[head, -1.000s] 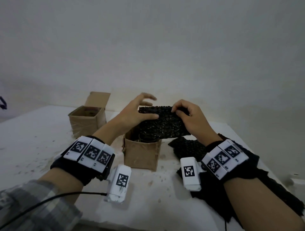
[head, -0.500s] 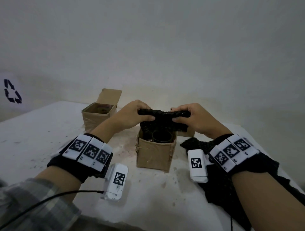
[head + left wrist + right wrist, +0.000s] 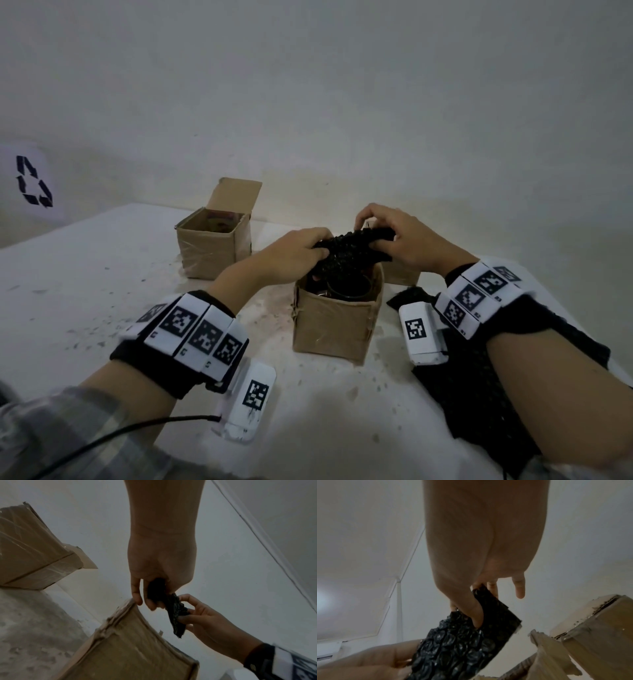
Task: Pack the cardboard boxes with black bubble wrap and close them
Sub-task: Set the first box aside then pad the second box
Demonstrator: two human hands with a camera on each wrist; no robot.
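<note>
A small open cardboard box (image 3: 334, 323) stands mid-table with a dark round container (image 3: 349, 292) inside. Over its opening both hands hold a folded piece of black bubble wrap (image 3: 346, 248). My left hand (image 3: 301, 248) grips its left end, fingers curled round it. My right hand (image 3: 394, 240) pinches the right end between thumb and fingers. In the left wrist view the wrap (image 3: 173, 609) hangs just beyond the box rim (image 3: 130, 605). In the right wrist view the thumb presses on the wrap (image 3: 464, 639). A second open box (image 3: 212, 243) stands at the back left.
More black bubble wrap (image 3: 486, 394) lies on the table under my right forearm. A third cardboard box (image 3: 402, 275) shows partly behind my right hand. The white table (image 3: 85, 291) is speckled with debris and ends at a wall; a recycling sign (image 3: 33, 181) hangs at left.
The flat sheet held up between both hands has been folded into a narrower bundle and lowered to the box opening. The head view has shifted left and closer.
</note>
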